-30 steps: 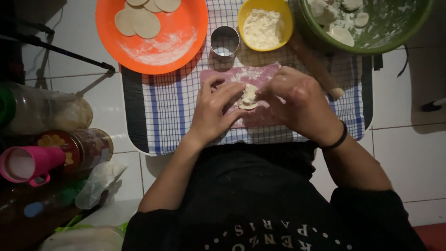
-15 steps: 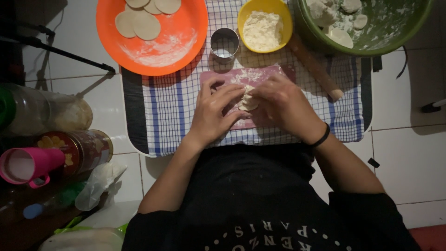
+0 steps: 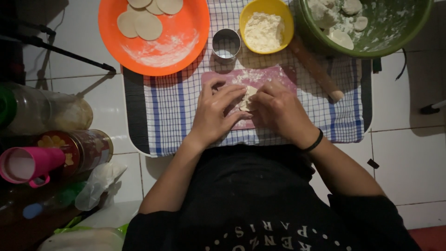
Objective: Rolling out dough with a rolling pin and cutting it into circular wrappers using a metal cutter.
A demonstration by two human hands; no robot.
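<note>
Left hand [image 3: 214, 111] and right hand [image 3: 278, 109] both pinch a small piece of dough [image 3: 247, 96] between fingertips, held over the pink board [image 3: 278, 74] on the checked cloth [image 3: 172, 111]. Orange plate [image 3: 186, 51] with dough rounds, metal cutter [image 3: 226, 45], yellow flour bowl [image 3: 266, 28], rolling pin [image 3: 318, 69] and green bowl [image 3: 399, 37] sit beyond.

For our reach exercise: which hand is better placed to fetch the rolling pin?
Probably right: the right hand, pinching the dough with the left hand, lies nearer the rolling pin; the left would cross over.
</note>
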